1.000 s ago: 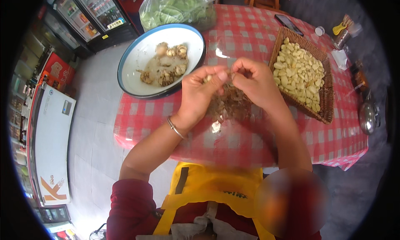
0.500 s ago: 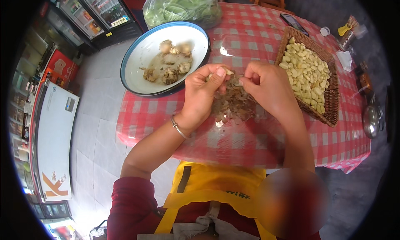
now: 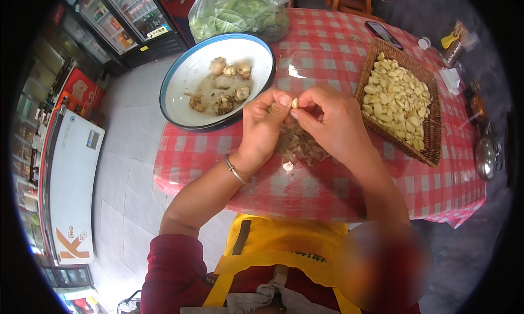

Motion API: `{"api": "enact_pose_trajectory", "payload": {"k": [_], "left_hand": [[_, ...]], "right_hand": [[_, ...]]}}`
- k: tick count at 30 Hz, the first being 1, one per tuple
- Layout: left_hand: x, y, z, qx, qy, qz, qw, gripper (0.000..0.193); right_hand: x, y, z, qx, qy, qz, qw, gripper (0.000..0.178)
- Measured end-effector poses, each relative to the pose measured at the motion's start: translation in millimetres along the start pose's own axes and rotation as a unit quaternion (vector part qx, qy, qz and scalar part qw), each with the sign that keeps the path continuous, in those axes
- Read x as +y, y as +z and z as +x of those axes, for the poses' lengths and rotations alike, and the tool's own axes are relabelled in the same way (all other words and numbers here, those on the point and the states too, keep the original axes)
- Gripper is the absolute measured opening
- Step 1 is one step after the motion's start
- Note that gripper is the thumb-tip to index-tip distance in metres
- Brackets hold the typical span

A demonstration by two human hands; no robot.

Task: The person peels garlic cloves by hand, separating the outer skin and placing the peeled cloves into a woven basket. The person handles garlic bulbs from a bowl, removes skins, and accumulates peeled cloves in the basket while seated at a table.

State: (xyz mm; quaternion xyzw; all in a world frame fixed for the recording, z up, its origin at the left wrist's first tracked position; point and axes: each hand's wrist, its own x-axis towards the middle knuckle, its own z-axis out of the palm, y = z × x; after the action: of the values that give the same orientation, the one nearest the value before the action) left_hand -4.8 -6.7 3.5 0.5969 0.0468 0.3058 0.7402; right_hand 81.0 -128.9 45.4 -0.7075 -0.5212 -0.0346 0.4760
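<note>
A pale garlic clove (image 3: 295, 103) is pinched at the fingertips, between my two hands. My left hand (image 3: 263, 120) has thumb and forefinger closed at its left side. From the right, my right hand (image 3: 339, 123) closes thumb and forefinger on the same clove; its other fingers curl out of sight. Under the hands lies a pile of brown garlic skins (image 3: 300, 145), partly covered by them. Left of my hands, a white enamel basin (image 3: 180, 98) with a blue rim holds several garlic bulbs (image 3: 222, 103). To the right, a wicker basket (image 3: 433, 142) is filled with peeled garlic cloves (image 3: 398, 101).
A red-and-white checked cloth (image 3: 262, 186) under clear plastic covers the table. Behind the basin sits a plastic bag of green leaves (image 3: 240, 16). A phone (image 3: 383, 34) and a white cap (image 3: 424, 43) lie beyond the basket. A white chest freezer (image 3: 71, 188) stands at the left.
My right hand has moved left, bringing its fingertips to the clove at my left hand. The clove now shows pale between them.
</note>
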Motion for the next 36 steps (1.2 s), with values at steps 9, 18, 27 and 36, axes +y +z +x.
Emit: {"api": "enact_pose_trajectory", "payload": {"k": [9,18,27,36], "left_hand": [[-0.5,-0.5,-0.5,-0.016,-0.030,0.088,0.996,0.022],[1.9,4.0,-2.9,-0.014,0.053,0.090,0.994,0.016],[2.3,4.4,-2.8,-0.018,0.070,0.110,0.991,0.014],[5.2,5.2,-3.9,-0.019,0.034,0.116,0.993,0.018]], "right_hand": [[4.2,2.7,-0.5,-0.003,0.115,0.135,0.984,0.014],[6.8,-4.3,0.2,0.027,0.103,0.099,0.989,0.013],[2.9,1.1,0.6,0.045,0.086,0.064,0.993,0.014],[11.6,2.6,2.4,0.008,0.168,0.263,0.950,0.016]]}}
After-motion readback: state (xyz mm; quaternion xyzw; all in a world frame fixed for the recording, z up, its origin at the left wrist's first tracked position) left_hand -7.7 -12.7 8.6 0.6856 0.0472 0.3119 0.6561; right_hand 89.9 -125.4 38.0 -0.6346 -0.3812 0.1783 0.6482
